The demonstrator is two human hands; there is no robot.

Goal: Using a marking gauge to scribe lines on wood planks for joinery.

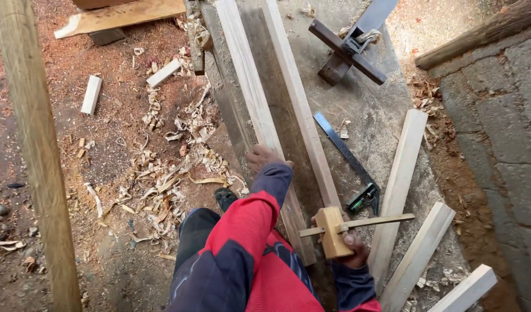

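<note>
Blocky wooden marking gauge [334,231], pale planed batten [251,86]

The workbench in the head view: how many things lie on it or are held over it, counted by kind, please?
Long pale wood strips under the left hand: 2
Shorter pale wood strips at the right: 3
Wooden marking gauge in the right hand: 1
Metal square: 1
Dark metal clamp: 1
Total: 8

Left hand [259,157] fingers hidden behind plank [251,86]; post [37,156] cut off top, bottom.
</note>
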